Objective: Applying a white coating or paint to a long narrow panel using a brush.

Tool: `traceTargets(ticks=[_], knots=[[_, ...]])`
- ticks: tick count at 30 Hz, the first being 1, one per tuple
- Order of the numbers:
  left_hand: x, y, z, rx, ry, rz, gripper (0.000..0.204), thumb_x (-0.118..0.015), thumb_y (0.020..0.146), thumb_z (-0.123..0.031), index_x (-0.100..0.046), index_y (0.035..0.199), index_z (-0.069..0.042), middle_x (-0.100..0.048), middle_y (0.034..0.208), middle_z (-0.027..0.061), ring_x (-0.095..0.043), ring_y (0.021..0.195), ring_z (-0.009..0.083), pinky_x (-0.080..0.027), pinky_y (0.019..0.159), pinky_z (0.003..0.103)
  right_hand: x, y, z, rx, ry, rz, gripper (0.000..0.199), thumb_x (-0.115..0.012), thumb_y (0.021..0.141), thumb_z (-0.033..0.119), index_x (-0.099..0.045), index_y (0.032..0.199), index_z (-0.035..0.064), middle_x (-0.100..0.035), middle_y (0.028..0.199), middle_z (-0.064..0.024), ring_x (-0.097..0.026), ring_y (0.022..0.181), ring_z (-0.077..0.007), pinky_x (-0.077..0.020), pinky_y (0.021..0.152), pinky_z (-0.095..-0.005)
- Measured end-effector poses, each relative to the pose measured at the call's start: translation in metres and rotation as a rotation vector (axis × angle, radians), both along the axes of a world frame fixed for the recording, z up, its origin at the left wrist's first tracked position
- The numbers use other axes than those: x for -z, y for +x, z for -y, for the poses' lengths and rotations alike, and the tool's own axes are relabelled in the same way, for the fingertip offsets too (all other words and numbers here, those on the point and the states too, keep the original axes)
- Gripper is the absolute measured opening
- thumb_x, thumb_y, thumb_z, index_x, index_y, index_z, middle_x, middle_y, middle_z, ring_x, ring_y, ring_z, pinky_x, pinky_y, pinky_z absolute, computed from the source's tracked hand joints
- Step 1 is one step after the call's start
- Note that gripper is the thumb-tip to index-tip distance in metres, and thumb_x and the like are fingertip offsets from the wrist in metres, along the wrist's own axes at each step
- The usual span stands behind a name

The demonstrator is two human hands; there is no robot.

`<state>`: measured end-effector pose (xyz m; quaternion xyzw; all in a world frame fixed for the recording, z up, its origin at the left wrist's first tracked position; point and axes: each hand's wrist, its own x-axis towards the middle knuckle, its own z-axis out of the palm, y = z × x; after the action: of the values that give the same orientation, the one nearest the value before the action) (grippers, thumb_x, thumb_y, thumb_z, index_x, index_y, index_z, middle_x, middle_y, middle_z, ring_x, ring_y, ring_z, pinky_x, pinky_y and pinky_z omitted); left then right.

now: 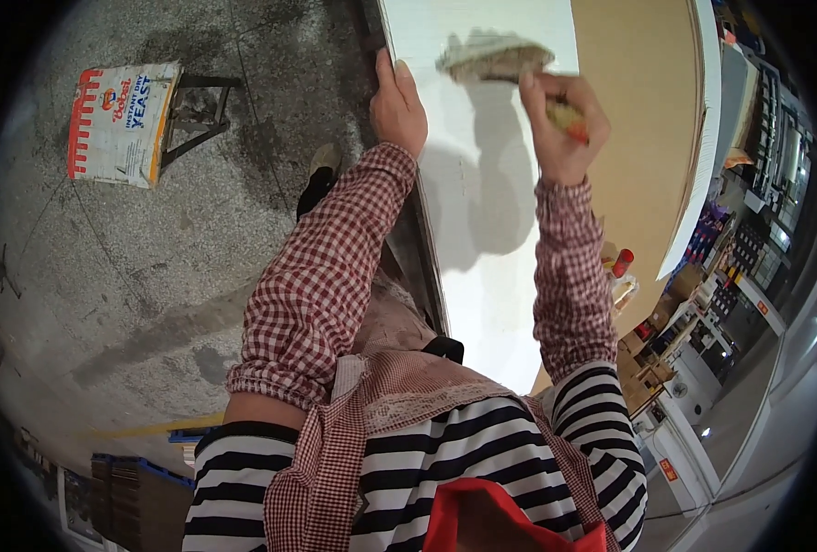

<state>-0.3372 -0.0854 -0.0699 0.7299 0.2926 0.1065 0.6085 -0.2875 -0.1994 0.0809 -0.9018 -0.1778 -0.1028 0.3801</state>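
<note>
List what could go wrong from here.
The left hand is at the edge of the white sheet, so that edge might nick the skin.
The right hand holds a brush, blurred over the sheet; its bristles could scuff or mark the surface.
A red item shows close to the right sleeve, which might knock it, though the gap is unclear.
</note>
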Motion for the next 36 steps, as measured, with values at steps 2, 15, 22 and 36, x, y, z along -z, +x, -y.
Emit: traceTargets(ticks=[2, 15, 22, 36], knots=[[0.0, -0.002, -0.004, -0.005, 0.039, -0.022, 0.049, -0.029, 0.1, -0.035, -0.033, 0.137, -0.003, -0.064, 0.098, 0.0229, -0.062, 0.089, 0.0391, -0.049, 0.075, 0.044, -0.003, -0.033, 0.016, -0.013, -0.049, -0.042, 0.013, -0.073, 0.075, 0.002, -0.062, 0.075, -0.0034, -0.062, 0.072, -0.0103, -0.059, 0.065, -0.0136, -0.0475, 0.06, -0.0261], [-0.001, -0.001, -0.001, 0.003, 0.062, 0.028, 0.048, -0.029, 0.1, -0.034, -0.031, 0.138, -0.004, -0.064, 0.099, 0.0225, -0.062, 0.088, 0.0395, -0.048, 0.074, 0.045, -0.004, -0.031, 0.019, -0.053, 0.0, 0.017, 0.009, -0.071, 0.073, -0.001, -0.062, 0.073, -0.0023, -0.062, 0.073, -0.0119, -0.064, 0.072, -0.0234, -0.0501, 0.065, -0.0304], [-0.009, -0.008, -0.008, -0.008, -0.039, -0.047, 0.05, -0.028, 0.1, -0.037, -0.029, 0.139, -0.006, -0.062, 0.106, 0.0214, -0.06, 0.096, 0.0387, -0.046, 0.082, 0.045, -0.033, -0.093, 0.056, 0.024, -0.111, -0.201, 0.008, -0.069, 0.075, -0.002, -0.062, 0.073, -0.0041, -0.063, 0.073, -0.013, -0.064, 0.072, -0.0198, -0.0504, 0.065, -0.0292], [-0.006, -0.059, 0.028, 0.007, -0.014, 0.039, 0.047, -0.028, 0.101, -0.029, -0.023, 0.143, -0.009, -0.061, 0.109, 0.0223, -0.061, 0.095, 0.0319, -0.047, 0.081, 0.038, 0.006, -0.038, 0.03, -0.047, 0.101, -0.056, 0.012, -0.072, 0.075, 0.002, -0.062, 0.074, -0.0027, -0.064, 0.077, -0.0108, -0.063, 0.075, -0.0166, -0.0492, 0.067, -0.0268]])
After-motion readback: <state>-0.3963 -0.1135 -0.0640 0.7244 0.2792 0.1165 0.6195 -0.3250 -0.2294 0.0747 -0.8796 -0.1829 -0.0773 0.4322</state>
